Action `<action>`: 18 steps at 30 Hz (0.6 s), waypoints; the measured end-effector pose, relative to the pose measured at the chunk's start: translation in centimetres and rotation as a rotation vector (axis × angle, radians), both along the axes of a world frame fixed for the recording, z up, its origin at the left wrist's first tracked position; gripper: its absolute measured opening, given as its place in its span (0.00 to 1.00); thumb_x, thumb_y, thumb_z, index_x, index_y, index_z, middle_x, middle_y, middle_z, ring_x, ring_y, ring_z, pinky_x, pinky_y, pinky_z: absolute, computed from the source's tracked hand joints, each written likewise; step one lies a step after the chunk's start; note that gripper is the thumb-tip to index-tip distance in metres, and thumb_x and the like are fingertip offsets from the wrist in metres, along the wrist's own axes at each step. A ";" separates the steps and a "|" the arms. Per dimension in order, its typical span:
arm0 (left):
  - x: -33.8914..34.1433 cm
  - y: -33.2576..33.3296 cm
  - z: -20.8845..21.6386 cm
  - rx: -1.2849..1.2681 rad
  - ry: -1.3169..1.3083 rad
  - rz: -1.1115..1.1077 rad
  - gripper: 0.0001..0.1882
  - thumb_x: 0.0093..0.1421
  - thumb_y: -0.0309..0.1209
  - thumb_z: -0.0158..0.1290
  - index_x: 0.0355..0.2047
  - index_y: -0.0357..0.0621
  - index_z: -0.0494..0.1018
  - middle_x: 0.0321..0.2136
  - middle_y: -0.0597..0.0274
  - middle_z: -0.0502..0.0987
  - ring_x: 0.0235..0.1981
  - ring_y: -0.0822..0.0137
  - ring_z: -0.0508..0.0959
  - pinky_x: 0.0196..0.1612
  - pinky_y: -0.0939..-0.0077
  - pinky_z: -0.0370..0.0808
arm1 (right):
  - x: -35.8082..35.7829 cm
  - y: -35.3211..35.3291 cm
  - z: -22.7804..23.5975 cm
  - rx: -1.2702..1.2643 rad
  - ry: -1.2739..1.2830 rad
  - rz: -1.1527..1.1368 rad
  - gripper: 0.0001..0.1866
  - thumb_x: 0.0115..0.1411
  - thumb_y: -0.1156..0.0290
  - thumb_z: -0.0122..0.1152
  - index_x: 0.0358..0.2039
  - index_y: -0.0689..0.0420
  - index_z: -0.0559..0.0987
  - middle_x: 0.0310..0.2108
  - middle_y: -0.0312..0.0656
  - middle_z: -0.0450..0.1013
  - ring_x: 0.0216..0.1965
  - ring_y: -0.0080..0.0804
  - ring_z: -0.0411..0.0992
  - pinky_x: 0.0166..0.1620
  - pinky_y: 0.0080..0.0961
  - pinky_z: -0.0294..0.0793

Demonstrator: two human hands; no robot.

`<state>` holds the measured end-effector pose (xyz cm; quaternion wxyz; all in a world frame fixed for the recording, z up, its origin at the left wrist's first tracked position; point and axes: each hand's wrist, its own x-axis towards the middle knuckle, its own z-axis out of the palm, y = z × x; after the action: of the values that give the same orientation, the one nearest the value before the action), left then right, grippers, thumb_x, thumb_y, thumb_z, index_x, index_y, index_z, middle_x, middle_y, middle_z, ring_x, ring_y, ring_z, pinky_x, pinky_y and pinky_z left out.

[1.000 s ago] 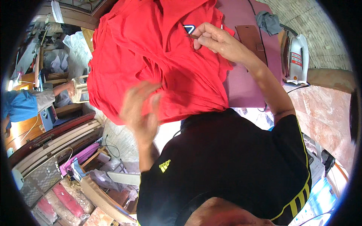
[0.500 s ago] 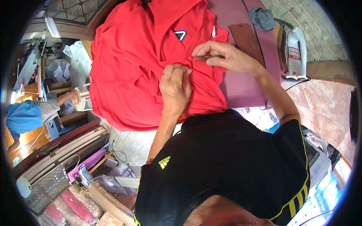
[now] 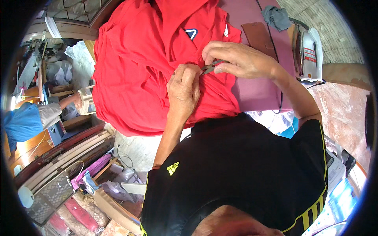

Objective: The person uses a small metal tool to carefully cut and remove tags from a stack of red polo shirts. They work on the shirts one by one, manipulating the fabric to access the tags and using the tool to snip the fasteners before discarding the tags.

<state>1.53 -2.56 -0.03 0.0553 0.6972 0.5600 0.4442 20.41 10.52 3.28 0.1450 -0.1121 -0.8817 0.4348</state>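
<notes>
A large red garment lies bunched over a mauve padded board. My left hand is closed on a pinched fold of the garment near its middle. Held in my right hand is a small pair of metal thread snips. Their blades point at the cloth beside my left fingertips; whether they touch it I cannot tell. A dark blue and white patch shows on the garment just beyond my hands.
A brown flat case, a grey cloth and a white clothes iron with a cord are at the right. At far left, a person in blue sits by a pale plastic stool. Boards, bags and boxes crowd the lower left.
My right hand has turned and moved closer to my left, bringing the snips' blades to the pinched fold. My left hand has hardly moved.
</notes>
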 end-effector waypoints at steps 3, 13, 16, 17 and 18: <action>0.1 0.1 0.6 -0.016 0.021 -0.011 0.12 0.52 0.12 0.55 0.33 0.41 0.71 0.30 0.55 0.76 0.31 0.50 0.79 0.33 0.60 0.75 | -0.4 0.0 0.3 0.009 -0.029 0.013 0.09 0.62 0.70 0.60 0.39 0.61 0.74 0.39 0.43 0.69 0.39 0.43 0.72 0.41 0.39 0.70; -2.9 -4.0 1.2 -0.233 -0.519 -0.025 0.04 0.67 0.19 0.49 0.32 0.36 0.70 0.26 0.60 0.75 0.27 0.70 0.75 0.33 0.76 0.73 | 0.8 0.9 -1.1 -0.161 0.118 0.098 0.07 0.62 0.74 0.60 0.40 0.61 0.75 0.39 0.38 0.71 0.39 0.29 0.72 0.41 0.29 0.71; -8.5 -9.9 3.7 -0.724 -0.399 -0.233 0.01 0.62 0.18 0.51 0.32 0.35 0.71 0.24 0.62 0.74 0.26 0.72 0.76 0.32 0.76 0.74 | 2.3 0.5 -1.0 -0.538 0.144 -0.071 0.08 0.64 0.76 0.59 0.44 0.60 0.75 0.41 0.34 0.71 0.38 0.19 0.69 0.41 0.22 0.69; -9.7 -11.3 4.6 -1.025 -0.299 -0.292 0.04 0.58 0.18 0.55 0.34 0.35 0.75 0.24 0.59 0.76 0.26 0.69 0.78 0.31 0.74 0.74 | 2.6 0.8 -2.0 -0.529 0.162 -0.075 0.10 0.66 0.76 0.58 0.47 0.59 0.74 0.42 0.33 0.71 0.37 0.14 0.67 0.41 0.18 0.67; -9.7 -12.1 5.4 -1.180 -0.202 -0.196 0.05 0.56 0.17 0.57 0.33 0.35 0.78 0.25 0.57 0.78 0.25 0.63 0.78 0.31 0.72 0.75 | 2.4 0.8 -2.0 -0.535 0.169 -0.114 0.12 0.65 0.77 0.59 0.49 0.61 0.74 0.45 0.35 0.70 0.41 0.16 0.68 0.45 0.19 0.68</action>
<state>-8.20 -14.63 5.41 0.5262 0.5516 0.6368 0.1158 22.76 11.34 1.24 0.2074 -0.1590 -0.7127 0.6510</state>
